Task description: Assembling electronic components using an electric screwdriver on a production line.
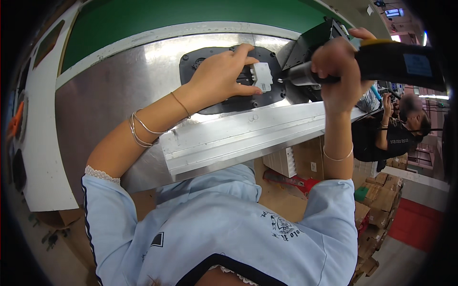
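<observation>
My left hand (pixel 222 71) reaches over a black plate-like part (pixel 266 55) with rounded corners on the metal bench. Its thumb and fingers grip opposite edges of a small light-grey block (pixel 263 77) with notched sides, which sits on the black part. My right hand (pixel 338 66) is closed round a black power screwdriver (pixel 396 59), held sideways. The tool's metal nose points left, and its tip is just to the right of the grey block. Whether the tip touches anything I cannot tell.
A black box-shaped device (pixel 310 43) stands beyond the black part, at the right. A pale metal rail (pixel 248 128) runs along the bench's near edge. At the far right another person (pixel 391 131) is at work. Cardboard boxes (pixel 379 200) are stacked below, and a green surface (pixel 191 19) lies behind.
</observation>
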Demonstrator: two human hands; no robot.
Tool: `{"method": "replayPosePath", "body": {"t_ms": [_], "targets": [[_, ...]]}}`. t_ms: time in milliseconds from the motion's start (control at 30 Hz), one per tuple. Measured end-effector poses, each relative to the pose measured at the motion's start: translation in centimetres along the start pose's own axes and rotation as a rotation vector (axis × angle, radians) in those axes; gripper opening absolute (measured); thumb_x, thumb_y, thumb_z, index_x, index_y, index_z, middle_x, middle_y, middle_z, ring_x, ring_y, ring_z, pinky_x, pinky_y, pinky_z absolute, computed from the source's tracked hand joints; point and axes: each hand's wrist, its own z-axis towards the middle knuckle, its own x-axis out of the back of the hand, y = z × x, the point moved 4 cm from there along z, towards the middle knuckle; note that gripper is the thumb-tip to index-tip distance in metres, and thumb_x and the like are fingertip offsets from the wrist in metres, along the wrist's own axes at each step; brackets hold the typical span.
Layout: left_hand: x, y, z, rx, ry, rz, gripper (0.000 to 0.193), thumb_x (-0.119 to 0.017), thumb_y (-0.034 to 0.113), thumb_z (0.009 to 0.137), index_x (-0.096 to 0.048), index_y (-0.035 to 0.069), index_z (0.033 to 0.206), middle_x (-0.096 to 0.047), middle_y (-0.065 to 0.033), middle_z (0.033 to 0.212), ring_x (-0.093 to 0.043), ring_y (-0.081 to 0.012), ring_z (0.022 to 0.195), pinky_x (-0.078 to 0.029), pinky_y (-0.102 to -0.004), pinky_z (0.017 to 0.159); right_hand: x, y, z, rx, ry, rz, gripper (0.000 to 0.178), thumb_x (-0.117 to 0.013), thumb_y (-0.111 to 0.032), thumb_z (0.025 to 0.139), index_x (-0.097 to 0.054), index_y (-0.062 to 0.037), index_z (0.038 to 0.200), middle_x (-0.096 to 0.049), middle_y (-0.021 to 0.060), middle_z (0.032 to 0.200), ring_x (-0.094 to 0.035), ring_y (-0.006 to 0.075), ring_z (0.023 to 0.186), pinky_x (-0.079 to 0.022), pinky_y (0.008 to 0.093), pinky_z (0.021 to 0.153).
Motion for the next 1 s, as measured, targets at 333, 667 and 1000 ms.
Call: {"method": "replayPosePath", "body": {"t_ms": [333, 667, 1000], "targets": [[0.1, 0.0, -0.1, -0.012, -0.038, 0.008, 0.08, -0.078, 0.046, 0.072, -0.041, 0.003, 0.129, -0.068, -0.0096, 0.112, -0.065, -0.0287, 0.095, -0.053, -0.0357, 0.078, -3.2, 3.5, 0.4, -0.115, -0.006, 0.078, 0.028, -0.052, 0.002, 0.08, -0.043, -0.0038, 0.105, -0.04, 0.0043, 0.059, -0.042, 0.0142, 0.043, -0.039, 0.0296, 0.046], [-0.3, -0.1, -0.6, -0.054, 0.054, -0.036, 0.07, -0.08, 0.043, 0.069, -0.046, 0.005, 0.118, -0.068, -0.0111, 0.09, -0.063, -0.0303, 0.083, -0.051, -0.0397, 0.07, -3.4, 4.3, -0.1, -0.14, -0.02, 0.091, 0.024, -0.052, 0.003, 0.08, -0.043, -0.0045, 0.101, -0.04, 0.0039, 0.059, -0.043, 0.014, 0.044, -0.04, 0.0306, 0.046], [0.1, -0.1, 0.2, -0.093, 0.066, -0.033, 0.068, -0.078, 0.044, 0.071, -0.045, 0.005, 0.117, -0.067, -0.0125, 0.091, -0.063, -0.0332, 0.084, -0.051, -0.0418, 0.069, -3.9, 4.6, 0.8, -0.124, 0.006, 0.034, 0.026, -0.055, 0.004, 0.083, -0.045, -0.0036, 0.105, -0.041, 0.0035, 0.061, -0.043, 0.0122, 0.046, -0.039, 0.0281, 0.046]]}}
